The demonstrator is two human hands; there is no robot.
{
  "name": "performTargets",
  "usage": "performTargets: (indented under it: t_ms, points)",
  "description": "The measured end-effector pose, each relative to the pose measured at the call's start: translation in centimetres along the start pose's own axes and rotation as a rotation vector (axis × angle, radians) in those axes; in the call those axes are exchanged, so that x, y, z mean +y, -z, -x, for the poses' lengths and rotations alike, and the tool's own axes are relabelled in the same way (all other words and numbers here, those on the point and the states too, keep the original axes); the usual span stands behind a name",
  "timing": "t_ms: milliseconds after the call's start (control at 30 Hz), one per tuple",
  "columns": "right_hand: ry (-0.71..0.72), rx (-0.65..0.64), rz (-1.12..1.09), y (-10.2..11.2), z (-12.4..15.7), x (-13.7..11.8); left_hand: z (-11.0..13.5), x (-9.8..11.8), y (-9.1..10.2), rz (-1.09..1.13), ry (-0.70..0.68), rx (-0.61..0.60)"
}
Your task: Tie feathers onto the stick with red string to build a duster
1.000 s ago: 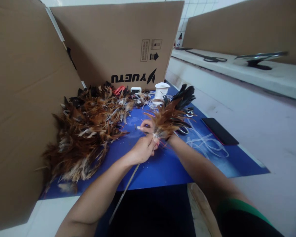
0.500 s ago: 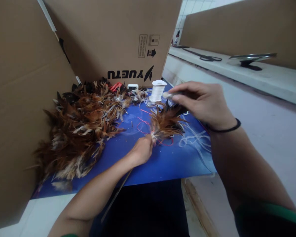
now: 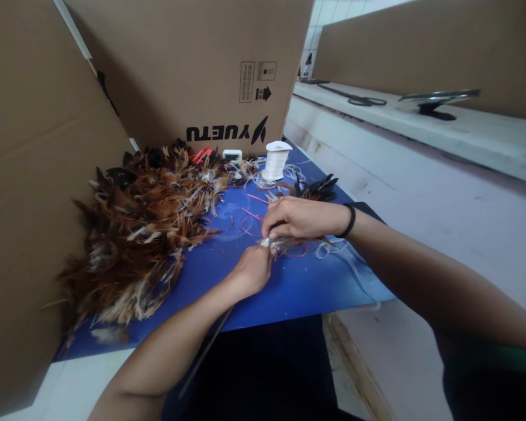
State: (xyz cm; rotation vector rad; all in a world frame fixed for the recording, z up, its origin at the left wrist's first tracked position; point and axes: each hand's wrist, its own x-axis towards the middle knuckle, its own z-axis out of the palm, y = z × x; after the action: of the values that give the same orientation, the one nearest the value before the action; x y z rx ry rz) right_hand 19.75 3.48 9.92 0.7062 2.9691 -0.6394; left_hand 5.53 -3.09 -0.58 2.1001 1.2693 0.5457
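Observation:
My left hand (image 3: 251, 273) is closed around the base of a bunch of brown feathers and a thin stick (image 3: 205, 354), which runs down from the fist past the table's front edge. Touching that base from above, my right hand (image 3: 296, 217) has its fingers pinched on a pale-based feather (image 3: 284, 245). The hand covers much of the bunch; dark feather tips (image 3: 318, 188) show behind it. Pink string (image 3: 251, 225) lies in loops around the bunch.
A large heap of brown feathers (image 3: 144, 228) covers the blue table's left side. Behind are a white ribbon spool (image 3: 276, 161), a small white device (image 3: 232, 155) and a red object (image 3: 201, 155). Cardboard (image 3: 158, 58) walls the back and left. Loose white ribbon (image 3: 333, 248) lies right.
My right hand has come down and left from beside the spool to the base of the bunch, bringing the feather with it. My left hand stays in place.

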Motion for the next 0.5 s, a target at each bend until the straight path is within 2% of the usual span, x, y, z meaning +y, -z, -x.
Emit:
performTargets:
  t_ms: [233, 500]
  points:
    - [-0.006, 0.044, 0.060, -0.30, 0.27, 0.09, 0.00, -0.45, -0.20, 0.031, -0.034, 0.033]
    - [0.025, -0.001, 0.116, -0.56, 0.16, 0.37, -0.14, -0.81, -0.26, 0.190, 0.016, -0.012]
